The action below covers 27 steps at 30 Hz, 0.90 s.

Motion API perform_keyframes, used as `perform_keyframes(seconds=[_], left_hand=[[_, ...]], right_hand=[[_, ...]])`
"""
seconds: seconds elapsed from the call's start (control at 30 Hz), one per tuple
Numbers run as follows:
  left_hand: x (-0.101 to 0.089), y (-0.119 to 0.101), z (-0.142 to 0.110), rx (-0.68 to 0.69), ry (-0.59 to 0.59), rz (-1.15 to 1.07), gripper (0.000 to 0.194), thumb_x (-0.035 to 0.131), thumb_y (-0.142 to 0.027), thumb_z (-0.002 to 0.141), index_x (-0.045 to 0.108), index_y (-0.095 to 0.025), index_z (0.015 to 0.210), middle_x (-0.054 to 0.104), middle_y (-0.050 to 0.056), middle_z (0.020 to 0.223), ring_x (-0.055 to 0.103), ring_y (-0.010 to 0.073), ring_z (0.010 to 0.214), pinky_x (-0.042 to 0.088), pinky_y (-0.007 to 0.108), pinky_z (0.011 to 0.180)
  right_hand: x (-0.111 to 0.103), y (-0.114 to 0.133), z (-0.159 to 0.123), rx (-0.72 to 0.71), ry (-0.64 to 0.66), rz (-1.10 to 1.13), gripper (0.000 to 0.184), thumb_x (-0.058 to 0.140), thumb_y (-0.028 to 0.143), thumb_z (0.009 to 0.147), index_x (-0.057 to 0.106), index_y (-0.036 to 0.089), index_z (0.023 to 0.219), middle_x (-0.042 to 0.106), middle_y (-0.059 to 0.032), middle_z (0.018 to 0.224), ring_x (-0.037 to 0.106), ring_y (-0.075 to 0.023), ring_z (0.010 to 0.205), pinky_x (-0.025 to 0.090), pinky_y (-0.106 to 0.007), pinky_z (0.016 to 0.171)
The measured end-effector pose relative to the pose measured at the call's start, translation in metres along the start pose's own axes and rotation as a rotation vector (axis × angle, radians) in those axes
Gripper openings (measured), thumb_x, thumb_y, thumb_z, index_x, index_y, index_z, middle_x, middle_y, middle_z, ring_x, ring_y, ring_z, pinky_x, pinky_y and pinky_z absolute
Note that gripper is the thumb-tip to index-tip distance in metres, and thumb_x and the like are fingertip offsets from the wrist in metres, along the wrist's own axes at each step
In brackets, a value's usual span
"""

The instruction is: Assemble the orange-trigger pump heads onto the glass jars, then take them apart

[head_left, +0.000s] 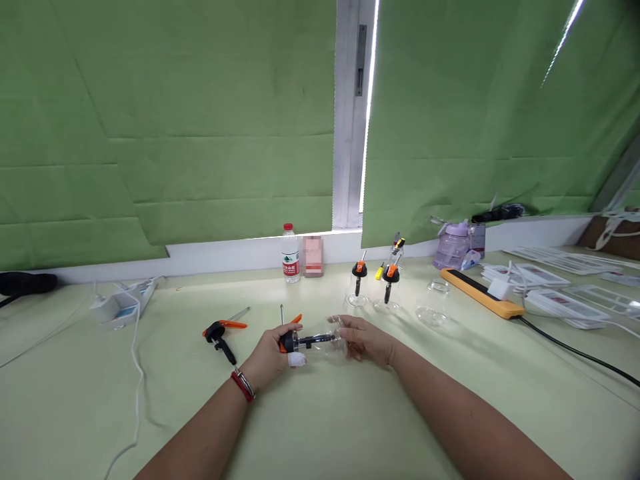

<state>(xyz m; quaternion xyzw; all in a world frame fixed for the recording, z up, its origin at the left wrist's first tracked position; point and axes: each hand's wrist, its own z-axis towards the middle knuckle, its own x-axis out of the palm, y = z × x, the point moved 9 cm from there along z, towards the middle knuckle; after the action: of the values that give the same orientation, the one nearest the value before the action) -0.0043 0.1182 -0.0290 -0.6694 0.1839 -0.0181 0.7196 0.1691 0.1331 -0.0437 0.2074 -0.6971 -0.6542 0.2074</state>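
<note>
Pink obj. (313,257) blurred, forearms (205,423) cut off btm

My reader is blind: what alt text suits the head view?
A left hand holds a black-and-orange top, a right hand its glass jar, over a pale table; behind are two topped jars and an open one.

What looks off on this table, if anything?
No spill or damage visible. One black-orange stopper lies loose, left of the left hand, and an open glass stands right of two glasses with stoppers fitted. Probably just unassembled.
</note>
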Motion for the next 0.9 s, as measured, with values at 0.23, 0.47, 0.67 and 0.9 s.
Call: perform_keyframes(seconds=[0.23, 0.47, 0.67, 0.9], left_hand=[[0.003, 0.003, 0.000, -0.008, 0.017, -0.041, 0.069, 0.080, -0.028, 0.049, 0.056, -0.014, 0.112, 0.059, 0.004, 0.084, 0.052, 0.0137, 0.064, 0.045, 0.027, 0.059], [0.001, -0.001, -0.001, -0.021, -0.001, -0.053, 0.068, 0.081, -0.026, 0.049, 0.055, -0.013, 0.111, 0.052, 0.000, 0.075, 0.047, 0.0101, 0.059, 0.045, 0.025, 0.057], [0.003, 0.003, 0.000, -0.030, 0.016, -0.079, 0.068, 0.079, -0.026, 0.051, 0.054, -0.014, 0.113, 0.052, -0.001, 0.075, 0.046, 0.0101, 0.059, 0.046, 0.026, 0.055], [0.006, 0.004, -0.002, -0.051, 0.030, -0.063, 0.070, 0.079, -0.025, 0.051, 0.053, -0.015, 0.115, 0.051, -0.003, 0.071, 0.046, 0.0096, 0.056, 0.045, 0.026, 0.055]], right_hand=[[-0.003, -0.021, 0.011, 0.061, 0.000, -0.046, 0.059, 0.034, 0.062, 0.082, 0.060, 0.010, 0.085, 0.064, -0.0055, 0.061, 0.044, -0.0059, 0.034, 0.024, -0.017, 0.030], [-0.003, 0.000, 0.003, -0.059, 0.019, -0.019, 0.057, 0.058, 0.052, 0.075, 0.046, 0.021, 0.122, 0.057, -0.0093, 0.109, 0.056, -0.0092, 0.061, 0.037, -0.018, 0.040], [0.000, 0.008, -0.001, -0.090, 0.038, -0.026, 0.054, 0.066, 0.039, 0.072, 0.047, 0.022, 0.119, 0.057, -0.0067, 0.105, 0.054, -0.0062, 0.057, 0.034, -0.017, 0.042], [0.001, -0.005, 0.004, 0.006, 0.026, -0.042, 0.043, 0.050, 0.051, 0.078, 0.055, 0.013, 0.095, 0.065, -0.0054, 0.075, 0.046, -0.0050, 0.039, 0.023, -0.017, 0.032]])
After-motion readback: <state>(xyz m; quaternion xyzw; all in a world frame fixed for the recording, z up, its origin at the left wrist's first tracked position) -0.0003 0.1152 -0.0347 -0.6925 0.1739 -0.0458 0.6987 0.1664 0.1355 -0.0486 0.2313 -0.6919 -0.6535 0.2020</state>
